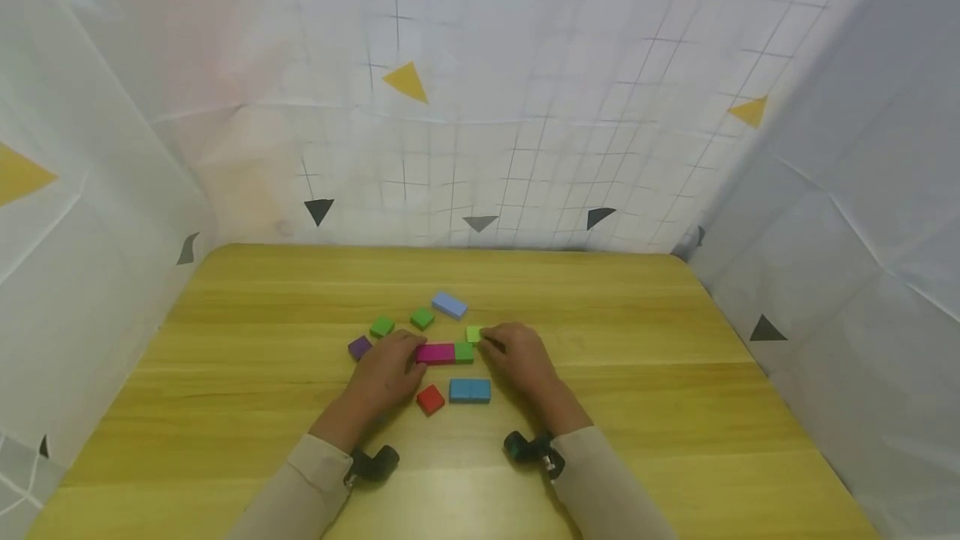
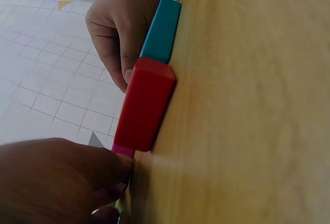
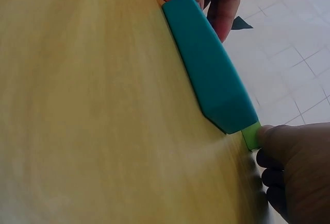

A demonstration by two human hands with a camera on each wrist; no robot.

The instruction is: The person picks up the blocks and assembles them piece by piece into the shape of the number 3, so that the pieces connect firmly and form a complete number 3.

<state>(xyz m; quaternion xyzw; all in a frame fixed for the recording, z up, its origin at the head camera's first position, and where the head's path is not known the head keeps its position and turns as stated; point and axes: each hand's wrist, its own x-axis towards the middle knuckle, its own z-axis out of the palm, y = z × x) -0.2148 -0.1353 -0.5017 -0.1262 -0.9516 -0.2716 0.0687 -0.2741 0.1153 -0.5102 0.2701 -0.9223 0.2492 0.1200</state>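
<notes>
A magenta block (image 1: 436, 354) lies end to end with a green block (image 1: 464, 352) on the wooden table. My left hand (image 1: 386, 369) grips the magenta block near its left end, thumb at the near side and fingers at the far side. Just beyond the green block sits a lime-green block (image 1: 473, 335). My right hand (image 1: 522, 361) pinches its right edge with thumb and forefinger; some fingertips are hidden. Nearer to me lie a red block (image 1: 431, 400) and a blue block (image 1: 470, 391), both also large in the left wrist view.
Past my left hand are a purple block (image 1: 360, 347) and two loose green blocks, one (image 1: 382, 327) left of the other (image 1: 422, 318). A light blue block (image 1: 449, 305) lies farthest back. White sheeting (image 1: 480, 148) encloses the table (image 1: 637, 407) at the back and sides.
</notes>
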